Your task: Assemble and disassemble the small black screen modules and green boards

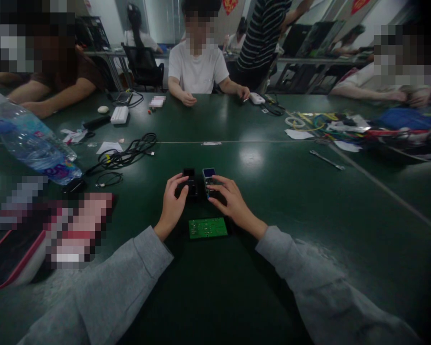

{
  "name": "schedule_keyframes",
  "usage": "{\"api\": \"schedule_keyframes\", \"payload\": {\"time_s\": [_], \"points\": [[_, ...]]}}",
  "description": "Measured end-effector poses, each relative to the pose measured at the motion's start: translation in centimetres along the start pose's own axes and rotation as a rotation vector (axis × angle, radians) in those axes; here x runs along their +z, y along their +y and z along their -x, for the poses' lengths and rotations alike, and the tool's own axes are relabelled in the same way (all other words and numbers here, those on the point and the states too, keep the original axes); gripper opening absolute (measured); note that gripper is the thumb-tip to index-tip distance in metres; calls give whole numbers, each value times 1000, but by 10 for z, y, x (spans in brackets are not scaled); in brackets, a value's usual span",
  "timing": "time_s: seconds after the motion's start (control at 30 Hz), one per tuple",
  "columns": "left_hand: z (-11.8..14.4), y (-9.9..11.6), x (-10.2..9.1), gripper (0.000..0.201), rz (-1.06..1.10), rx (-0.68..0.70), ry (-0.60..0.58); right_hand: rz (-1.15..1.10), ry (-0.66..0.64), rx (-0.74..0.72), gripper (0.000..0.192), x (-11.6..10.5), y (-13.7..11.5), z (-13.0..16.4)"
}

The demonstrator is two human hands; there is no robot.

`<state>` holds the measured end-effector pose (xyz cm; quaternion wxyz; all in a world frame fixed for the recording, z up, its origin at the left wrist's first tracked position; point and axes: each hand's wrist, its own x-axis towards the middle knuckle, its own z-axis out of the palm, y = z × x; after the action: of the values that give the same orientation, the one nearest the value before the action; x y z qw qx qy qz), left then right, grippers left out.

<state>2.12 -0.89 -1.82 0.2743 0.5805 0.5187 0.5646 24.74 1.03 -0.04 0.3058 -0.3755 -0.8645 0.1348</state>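
Note:
My left hand (173,202) is closed on a small black plastic housing (191,186), thumb on its near side and fingers behind. Beside it, my right hand (230,197) grips a small electronic module (209,173) with a dark screen at its top end and a pale frame. The two parts are held side by side with a narrow gap between them. Nearer to me, a green circuit board (208,228) lies flat on the table below my hands, and neither hand touches it.
On the left are plastic bottles (32,143), a red-edged case (25,244), a pink item (88,225) and coiled black cables (129,153). A wrench (326,160) and a wire pile (330,124) lie on the right. A person in white (201,67) sits opposite, across the green table (215,297).

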Motion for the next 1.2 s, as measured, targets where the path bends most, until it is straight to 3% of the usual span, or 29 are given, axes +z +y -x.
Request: {"api": "schedule_keyframes", "payload": {"time_s": [0.17,0.73,1.07,1.2], "points": [[0,0,0,24,3,-3,5,59,47,-1,35,6,6,4],[0,3,0,22,-18,-38,8,57,30,14,32,3,0,5],[-1,6,4,18,-10,-129,191,67,52,8,30,5,3,4],[-2,5,6,13,64,-168,213,66,50,9,31,7,6,5]]}}
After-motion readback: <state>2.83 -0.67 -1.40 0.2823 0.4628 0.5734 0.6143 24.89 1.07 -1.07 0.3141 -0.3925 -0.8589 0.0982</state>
